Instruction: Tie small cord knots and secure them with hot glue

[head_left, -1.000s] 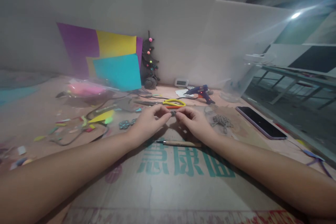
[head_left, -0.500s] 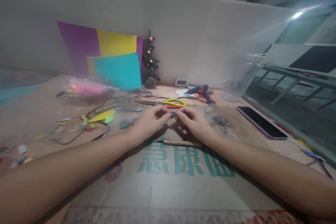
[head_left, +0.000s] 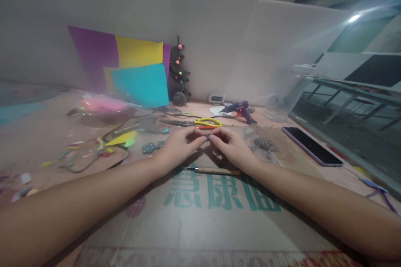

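Note:
My left hand (head_left: 179, 146) and my right hand (head_left: 230, 145) meet above the cardboard, thumbs and forefingers closed in a pinch. Between their fingertips is a small dark grey piece (head_left: 207, 136), mostly covered, so its kind is unclear. Just below the hands lies a pen-like tool with a wooden handle (head_left: 216, 171) and a dark tip pointing left. Beside my left hand sit small grey-teal flower-shaped pieces (head_left: 149, 147). A tangle of grey cord (head_left: 265, 144) rests to the right of my right hand.
Behind the hands are yellow-handled scissors (head_left: 208, 122) and a blue glue gun (head_left: 238, 109). Coloured scraps (head_left: 120, 138) litter the left side. At right lies a phone (head_left: 311, 146). Coloured sheets (head_left: 140, 85) and a dark decorated ornament (head_left: 180, 75) lean on the wall.
The fingertips have shifted slightly around the small grey piece, and less of it shows now. Both arms stay almost in place.

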The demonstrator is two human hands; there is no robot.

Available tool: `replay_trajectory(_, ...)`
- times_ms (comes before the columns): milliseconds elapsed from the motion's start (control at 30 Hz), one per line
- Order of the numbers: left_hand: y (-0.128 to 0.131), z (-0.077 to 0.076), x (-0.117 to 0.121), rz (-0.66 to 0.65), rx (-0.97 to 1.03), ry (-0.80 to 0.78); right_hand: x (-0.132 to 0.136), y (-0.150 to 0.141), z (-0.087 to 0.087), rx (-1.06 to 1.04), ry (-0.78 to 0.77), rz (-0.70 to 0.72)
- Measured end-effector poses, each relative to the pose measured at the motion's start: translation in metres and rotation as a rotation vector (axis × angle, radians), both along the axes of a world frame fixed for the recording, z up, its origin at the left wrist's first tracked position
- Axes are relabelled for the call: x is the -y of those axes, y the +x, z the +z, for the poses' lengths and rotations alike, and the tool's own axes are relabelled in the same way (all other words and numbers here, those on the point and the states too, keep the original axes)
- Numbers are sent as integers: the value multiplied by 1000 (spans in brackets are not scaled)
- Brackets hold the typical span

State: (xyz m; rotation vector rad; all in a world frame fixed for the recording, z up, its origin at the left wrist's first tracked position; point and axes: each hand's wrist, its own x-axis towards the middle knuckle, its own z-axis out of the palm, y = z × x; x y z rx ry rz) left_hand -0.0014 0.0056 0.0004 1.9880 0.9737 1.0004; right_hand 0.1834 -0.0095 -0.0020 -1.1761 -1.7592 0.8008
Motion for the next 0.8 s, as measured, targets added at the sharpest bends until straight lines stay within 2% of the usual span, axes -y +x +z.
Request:
replay_trajectory(233, 0, 1, 2, 34, -26, -26, 0, 0, 0, 0, 0, 17)
replay_trajectory(400, 2, 5, 4, 44, -15, -10, 1, 0, 1, -76, -13, 51)
replay_trajectory(800, 1, 2, 2, 35, -80, 21, 2, -2, 5, 59, 26, 17)
